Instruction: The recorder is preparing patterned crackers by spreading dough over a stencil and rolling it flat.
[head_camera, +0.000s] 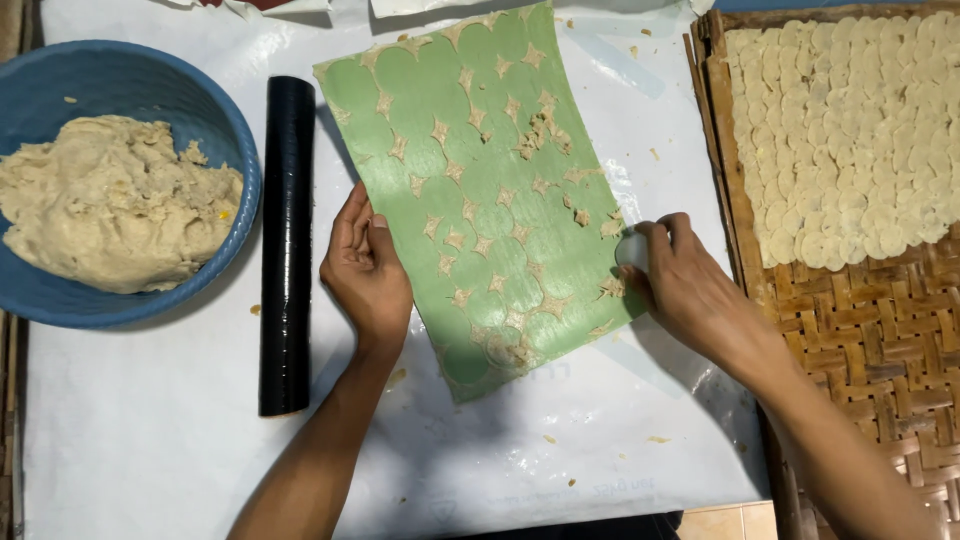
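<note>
White plastic sheet spread over the whole work surface, with crumbs of dough scattered here and there. At the right edge, a woven bamboo tray, its upper part covered by overlapping rows of pale round dough discs. In the middle, a green mat lying slanted, dotted with small star-shaped dough scraps left between round cut-out marks. At far left, a blue bowl holding a big lump of beige dough. Between bowl and mat, a black rolling pin lying lengthwise, clear of both. Left hand resting flat on the sheet, fingers together and extended, thumb side touching the mat's left edge, holding nothing. Right hand at the mat's right edge, fingers curled around a small white round object, pressed against the mat near the tray.
</note>
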